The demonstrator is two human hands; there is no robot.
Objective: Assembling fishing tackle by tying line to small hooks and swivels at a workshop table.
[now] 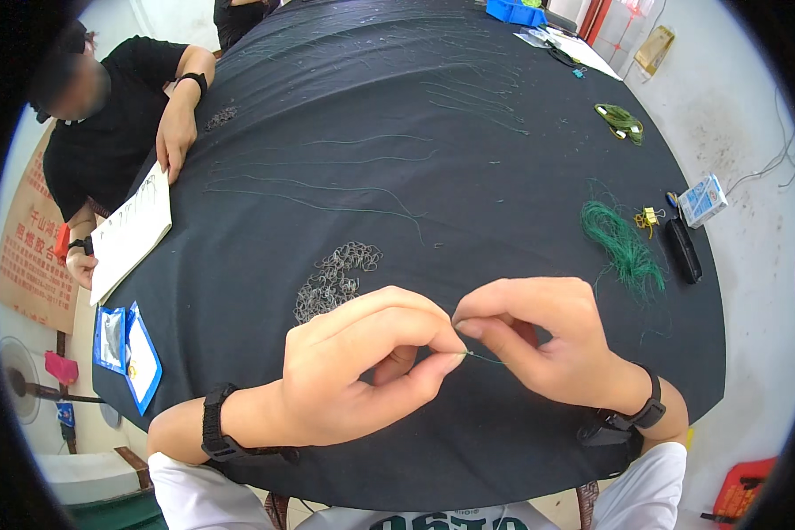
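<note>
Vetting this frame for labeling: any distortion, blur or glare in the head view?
Head view: strong fisheye, black tablecloth's edge bowed, corners black; head view: left hand and right hand reasonably sharp, evenly lit, no strong glare; head view: green thread at the hands thin, hard to trace; head view: blurred patch over the co-worker's head.

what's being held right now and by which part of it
The left grip pinches a thin green thread between thumb and forefinger, apparently near one end. Whether the right grip holds anything is too small to tell.
</note>
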